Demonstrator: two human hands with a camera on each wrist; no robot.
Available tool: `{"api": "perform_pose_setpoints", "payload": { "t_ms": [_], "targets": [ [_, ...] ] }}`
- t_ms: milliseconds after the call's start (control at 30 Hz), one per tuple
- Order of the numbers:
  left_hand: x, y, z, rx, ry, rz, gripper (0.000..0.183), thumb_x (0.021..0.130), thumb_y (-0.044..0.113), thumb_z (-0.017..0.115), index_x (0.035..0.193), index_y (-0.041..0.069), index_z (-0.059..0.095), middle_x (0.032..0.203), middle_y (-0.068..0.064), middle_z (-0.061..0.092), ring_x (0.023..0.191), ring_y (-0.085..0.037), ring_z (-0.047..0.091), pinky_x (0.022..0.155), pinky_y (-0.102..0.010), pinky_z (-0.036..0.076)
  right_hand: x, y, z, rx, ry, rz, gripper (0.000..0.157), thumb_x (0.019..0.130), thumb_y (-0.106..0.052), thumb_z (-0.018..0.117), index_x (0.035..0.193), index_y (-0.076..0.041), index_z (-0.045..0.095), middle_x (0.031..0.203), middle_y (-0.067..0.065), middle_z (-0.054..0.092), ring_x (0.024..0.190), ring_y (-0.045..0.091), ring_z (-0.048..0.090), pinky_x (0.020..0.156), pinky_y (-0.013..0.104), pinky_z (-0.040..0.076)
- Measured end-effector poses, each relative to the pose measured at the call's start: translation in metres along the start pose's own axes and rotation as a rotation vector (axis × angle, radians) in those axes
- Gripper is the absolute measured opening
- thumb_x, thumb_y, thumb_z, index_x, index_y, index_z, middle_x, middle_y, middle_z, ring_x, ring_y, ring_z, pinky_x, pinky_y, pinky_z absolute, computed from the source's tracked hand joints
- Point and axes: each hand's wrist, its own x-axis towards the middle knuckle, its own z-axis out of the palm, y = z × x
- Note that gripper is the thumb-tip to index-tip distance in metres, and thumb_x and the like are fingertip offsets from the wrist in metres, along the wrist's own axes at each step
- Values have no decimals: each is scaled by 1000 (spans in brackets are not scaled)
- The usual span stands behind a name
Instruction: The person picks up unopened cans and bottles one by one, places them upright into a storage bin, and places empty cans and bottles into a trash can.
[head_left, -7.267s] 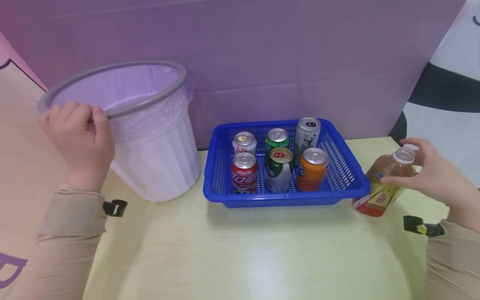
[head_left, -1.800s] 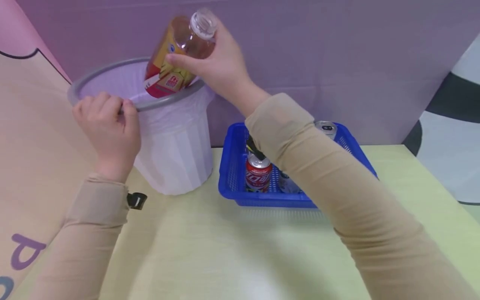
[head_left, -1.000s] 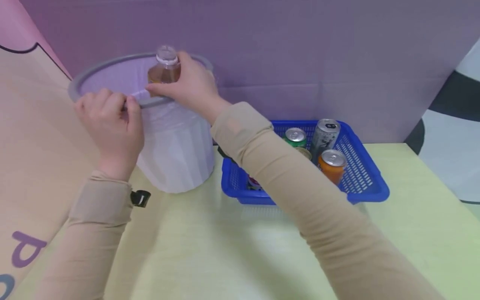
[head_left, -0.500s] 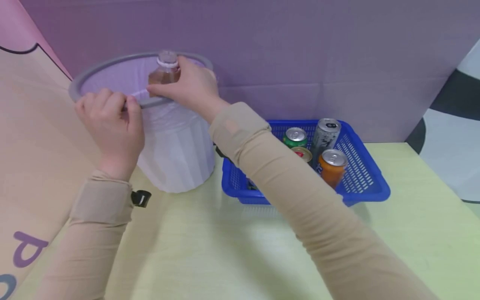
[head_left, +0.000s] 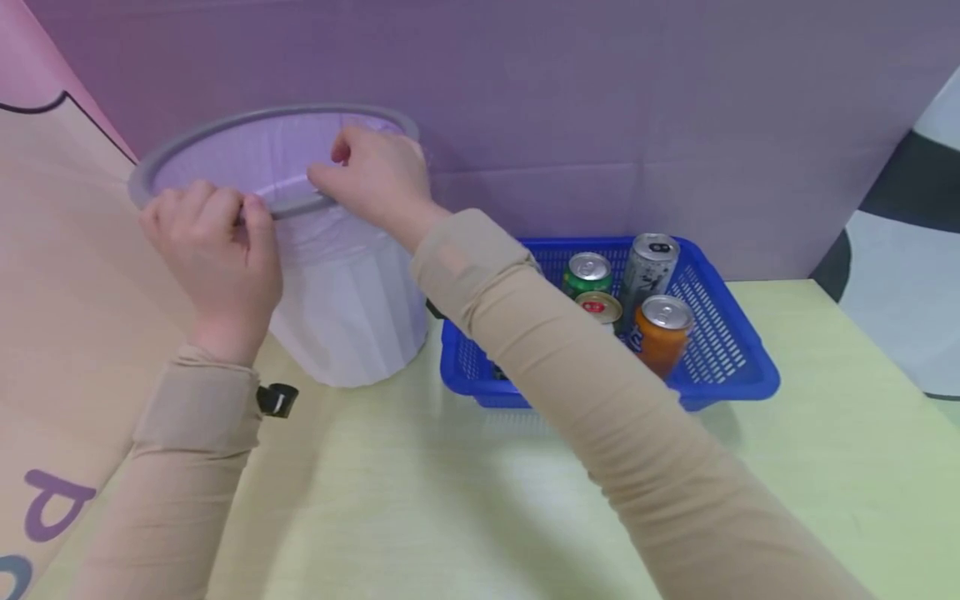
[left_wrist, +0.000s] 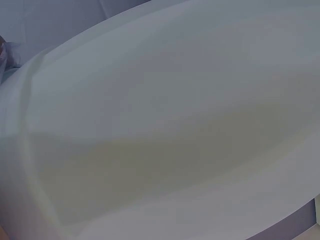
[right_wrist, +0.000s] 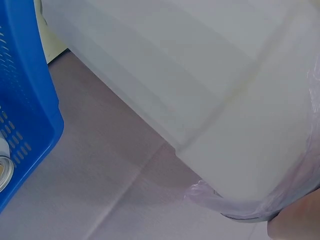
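Observation:
My left hand (head_left: 219, 250) grips the grey rim at the near left of a white trash can (head_left: 352, 317) lined with a thin plastic bag. Over the can's right side, my right hand (head_left: 386, 179) has its thumb and fingers loosely bent and apart, with nothing between them. No bottle shows in the head view, and the can's bottom is hidden. The left wrist view is filled by the can's pale wall (left_wrist: 165, 100). In the right wrist view, the bag's folded edge (right_wrist: 240, 202) hangs at the can's rim, beside part of the hand (right_wrist: 297, 217).
A blue plastic basket (head_left: 757, 375) stands right of the can, partly behind my right sleeve. In it are a green can (head_left: 588, 273), a tall silver can (head_left: 649, 271), a gold-topped can (head_left: 598, 307) and an orange can (head_left: 660, 337). A purple-grey backdrop (head_left: 562, 108) rises behind.
My right hand carried a plastic drink bottle from right of the basket to the trash can, lowered it inside and let go; the bottle is out of sight. The left hand stays on the rim.

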Motion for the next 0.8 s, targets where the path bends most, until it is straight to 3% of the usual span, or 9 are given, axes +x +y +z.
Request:
{"api": "perform_pose_setpoints", "payload": {
  "t_ms": [167,300,500,667,800],
  "targets": [
    [-1,-1,-1,1,3,0,41,84,27,42,59,-6,44,63,-20,41,70,-40,35,91,-34,24,0,-1,0,-4,-7,-8,27,91,-46,48,102,-25,63,97,-14,65,97,5,55,98,27,29],
    [-1,-1,-1,4,-3,2,41,84,27,42,59,-6,45,64,-20,42,70,-40,35,91,-40,26,-1,1,0,-11,11,-30,24,92,-43,48,88,-25,64,84,-14,62,89,5,54,98,27,30],
    [-1,-1,-1,3,4,1,41,83,28,43,59,-6,45,63,-19,41,69,-40,34,91,-39,25,-1,3,1,-22,44,-75,30,93,-34,44,67,-22,47,66,-11,47,77,7,48,93,28,32],
    [1,-2,-1,6,10,-3,41,83,28,42,59,-6,45,63,-20,41,69,-39,34,91,-33,24,-1,4,3,-22,55,-106,34,95,-33,41,64,-20,39,61,-9,40,76,8,43,95,28,30],
    [1,-3,-1,6,18,-3,41,83,27,42,59,-6,44,63,-20,41,69,-40,35,90,-34,24,-3,6,5,23,70,-145,35,95,-30,41,63,-19,38,60,-8,39,77,8,42,97,27,28]
  ]
}}
